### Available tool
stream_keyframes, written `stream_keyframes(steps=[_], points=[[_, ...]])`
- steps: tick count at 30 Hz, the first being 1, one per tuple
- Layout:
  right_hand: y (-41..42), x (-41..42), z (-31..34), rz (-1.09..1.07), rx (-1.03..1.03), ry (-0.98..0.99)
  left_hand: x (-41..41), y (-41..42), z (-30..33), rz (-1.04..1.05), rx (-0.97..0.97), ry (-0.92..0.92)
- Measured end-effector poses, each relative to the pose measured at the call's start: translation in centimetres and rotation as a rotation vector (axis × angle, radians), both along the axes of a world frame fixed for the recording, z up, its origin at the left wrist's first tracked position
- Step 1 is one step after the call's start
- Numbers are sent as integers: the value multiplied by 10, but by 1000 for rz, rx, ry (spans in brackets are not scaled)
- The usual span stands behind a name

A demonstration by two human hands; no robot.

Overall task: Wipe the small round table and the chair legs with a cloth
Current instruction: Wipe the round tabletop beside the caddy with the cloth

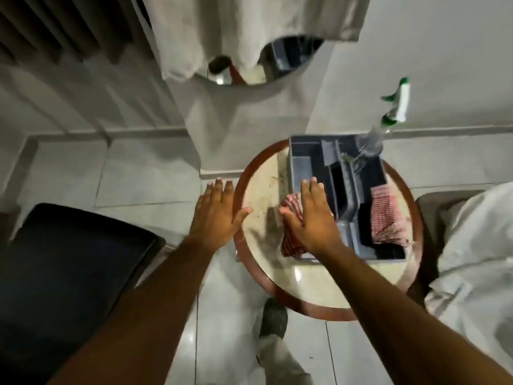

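A small round table [263, 190] with a pale marble top and a reddish wooden rim stands in the middle. My right hand [312, 218] lies flat, fingers spread, on a red-and-white checked cloth [290, 243] on the tabletop, beside a grey caddy. My left hand [219, 215] hovers flat and empty over the table's left rim, its thumb above the top. A dark padded chair seat [69, 273] sits at the lower left; its legs are hidden.
The grey divided caddy [305, 159] takes up the table's right half, holding a second checked cloth [385, 218] and a spray bottle [388, 120] with a green-and-white head. A light garment [477, 259] lies on a chair at right. My foot [273, 319] is on the tiled floor.
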State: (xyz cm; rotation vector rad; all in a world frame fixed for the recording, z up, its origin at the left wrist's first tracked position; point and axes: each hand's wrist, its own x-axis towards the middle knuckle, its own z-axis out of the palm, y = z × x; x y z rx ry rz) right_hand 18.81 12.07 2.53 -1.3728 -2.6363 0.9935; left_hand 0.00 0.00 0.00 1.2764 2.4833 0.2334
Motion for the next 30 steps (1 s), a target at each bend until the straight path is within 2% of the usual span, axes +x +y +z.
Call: stream_keyframes(steps=[5,11,21,27,30], points=[[3,-6,-90,187,35,-181,11,43,-105,-52,-28,12],[7,-13,-119,259,157,-259,32,54,-174,-238,-9,64],[7,-13,-116,83,16,-23,31,47,-209,-226,79,89],[4,-5,-106,4,-38,136,27,48,-203,-244,51,48],[-5,-2,-95,-132,-38,297,15,31,-188,-293,17,26]])
